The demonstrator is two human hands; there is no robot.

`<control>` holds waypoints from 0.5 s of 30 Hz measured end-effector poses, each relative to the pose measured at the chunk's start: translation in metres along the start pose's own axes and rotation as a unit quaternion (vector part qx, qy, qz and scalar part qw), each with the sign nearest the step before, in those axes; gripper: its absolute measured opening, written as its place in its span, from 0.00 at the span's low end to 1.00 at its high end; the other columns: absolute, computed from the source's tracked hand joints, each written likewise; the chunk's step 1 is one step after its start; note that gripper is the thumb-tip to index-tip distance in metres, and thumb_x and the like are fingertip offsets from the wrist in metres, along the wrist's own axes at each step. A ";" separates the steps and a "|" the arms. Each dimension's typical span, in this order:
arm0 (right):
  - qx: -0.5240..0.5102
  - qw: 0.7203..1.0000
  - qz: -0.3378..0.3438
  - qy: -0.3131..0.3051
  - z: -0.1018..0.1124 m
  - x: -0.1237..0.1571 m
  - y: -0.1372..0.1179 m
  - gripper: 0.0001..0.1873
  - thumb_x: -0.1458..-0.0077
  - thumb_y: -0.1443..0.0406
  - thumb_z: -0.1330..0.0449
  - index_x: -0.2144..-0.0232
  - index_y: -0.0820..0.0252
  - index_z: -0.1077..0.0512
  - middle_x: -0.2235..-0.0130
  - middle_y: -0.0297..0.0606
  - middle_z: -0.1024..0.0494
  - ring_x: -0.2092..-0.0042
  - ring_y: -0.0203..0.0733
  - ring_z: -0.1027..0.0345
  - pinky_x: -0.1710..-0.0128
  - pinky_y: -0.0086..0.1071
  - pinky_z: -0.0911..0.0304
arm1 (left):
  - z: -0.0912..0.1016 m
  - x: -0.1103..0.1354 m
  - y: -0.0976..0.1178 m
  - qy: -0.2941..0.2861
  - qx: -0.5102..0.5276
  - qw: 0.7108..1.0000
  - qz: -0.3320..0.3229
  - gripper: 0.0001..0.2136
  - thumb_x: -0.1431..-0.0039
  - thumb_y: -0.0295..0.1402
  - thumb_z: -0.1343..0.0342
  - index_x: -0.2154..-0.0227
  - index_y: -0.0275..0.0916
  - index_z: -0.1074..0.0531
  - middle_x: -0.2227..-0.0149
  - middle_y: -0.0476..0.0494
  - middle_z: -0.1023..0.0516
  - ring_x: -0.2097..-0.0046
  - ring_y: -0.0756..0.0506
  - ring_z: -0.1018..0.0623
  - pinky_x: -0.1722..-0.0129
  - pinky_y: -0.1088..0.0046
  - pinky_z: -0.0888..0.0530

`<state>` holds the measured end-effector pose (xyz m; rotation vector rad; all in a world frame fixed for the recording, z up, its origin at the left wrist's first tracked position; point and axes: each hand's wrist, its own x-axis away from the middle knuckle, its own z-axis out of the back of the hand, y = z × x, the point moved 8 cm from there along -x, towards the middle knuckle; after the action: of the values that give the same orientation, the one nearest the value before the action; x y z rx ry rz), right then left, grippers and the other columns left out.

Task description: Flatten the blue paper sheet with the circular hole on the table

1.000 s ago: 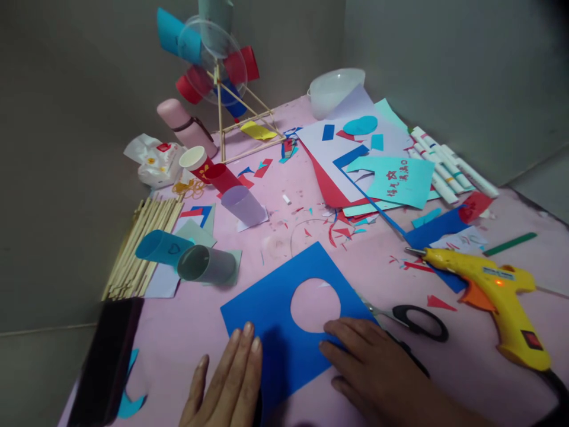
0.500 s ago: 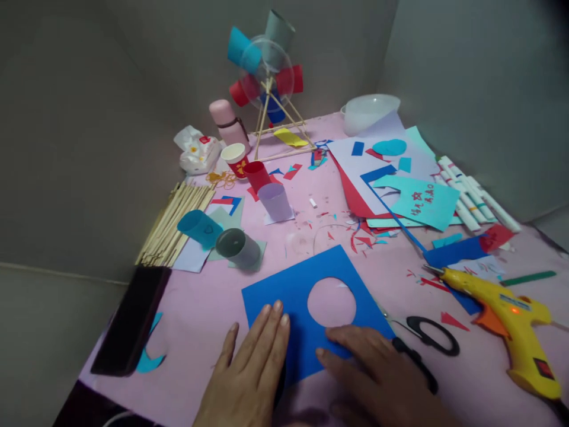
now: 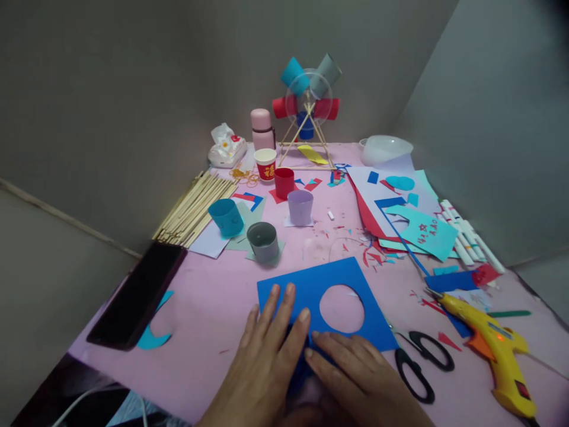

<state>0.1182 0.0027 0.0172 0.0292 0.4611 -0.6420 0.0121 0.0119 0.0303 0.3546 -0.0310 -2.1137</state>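
While the camera view has levelled out since half a second ago, so that the wheel model [image 3: 308, 98] at the back now appears upright instead of leaning, the main change on the table lies at the hands. The gap that separated them across the blue sheet [image 3: 312, 287] has nearly closed: the left hand [image 3: 267, 365] and the right hand [image 3: 351, 370] now almost meet at the sheet's near edge. That sheet, with its round hole, lies flat on the pink table cover [image 3: 208, 314] directly in front of the person, the hole just beyond the right fingers. The left fingers, earlier mostly pressed together, are now fanned apart, their tips over the sheet's left part. The right fingers lie close together, pointing toward the left index finger. Both thumbs are hidden, and something dark blue shows between the hands, too shaded to identify; whether either hand grips it, I cannot tell. With the right hand further inward, both black loops of the scissors [image 3: 421, 350] are uncovered, the blades reaching the sheet's right edge as before. The yellow glue gun [image 3: 502, 353] and grey cup [image 3: 262, 244] keep their places around the sheet.
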 end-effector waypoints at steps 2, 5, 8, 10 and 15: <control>-0.002 1.000 -0.015 -0.013 0.001 0.002 0.001 0.18 0.32 0.63 0.56 0.49 0.53 0.30 0.53 0.39 0.19 0.55 0.43 0.25 0.61 0.34 0.29 | 0.000 0.009 -0.010 0.005 0.042 0.998 0.041 0.57 0.54 0.37 0.35 0.36 0.37 0.77 0.33 0.26 0.66 0.33 0.32 0.58 0.44 0.40 0.37; -0.015 0.999 -0.040 -0.026 0.002 0.003 0.001 0.15 0.34 0.62 0.52 0.50 0.52 0.29 0.54 0.41 0.19 0.55 0.45 0.24 0.60 0.35 0.28 | -0.008 0.020 -0.022 -0.037 0.107 0.989 0.090 0.60 0.56 0.42 0.34 0.37 0.38 0.79 0.33 0.22 0.63 0.34 0.31 0.57 0.44 0.41 0.37; -0.032 0.997 -0.063 -0.024 0.004 0.006 0.002 0.15 0.38 0.63 0.46 0.49 0.52 0.29 0.52 0.43 0.20 0.54 0.47 0.25 0.58 0.35 0.28 | -0.002 0.023 -0.029 -0.042 0.172 0.978 0.114 0.58 0.56 0.51 0.38 0.37 0.44 0.80 0.32 0.24 0.59 0.34 0.31 0.52 0.44 0.41 0.38; -0.046 0.995 -0.088 -0.007 0.008 0.012 0.007 0.18 0.40 0.64 0.44 0.47 0.52 0.31 0.50 0.44 0.23 0.52 0.48 0.26 0.58 0.35 0.28 | 0.008 0.021 -0.032 -0.029 0.212 0.969 0.124 0.54 0.53 0.56 0.44 0.36 0.46 0.78 0.32 0.29 0.58 0.34 0.33 0.50 0.43 0.42 0.39; -0.055 0.984 -0.168 0.035 0.018 0.029 0.031 0.24 0.40 0.64 0.45 0.41 0.53 0.38 0.48 0.44 0.25 0.50 0.48 0.27 0.58 0.32 0.27 | 0.017 0.000 -0.023 0.010 0.141 0.986 0.084 0.39 0.38 0.48 0.58 0.36 0.39 0.77 0.31 0.36 0.60 0.32 0.41 0.55 0.38 0.52 0.44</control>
<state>0.1641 0.0074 0.0179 -0.1340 0.5743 -0.9472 -0.0110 0.0225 0.0429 0.5228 -0.3408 -1.9397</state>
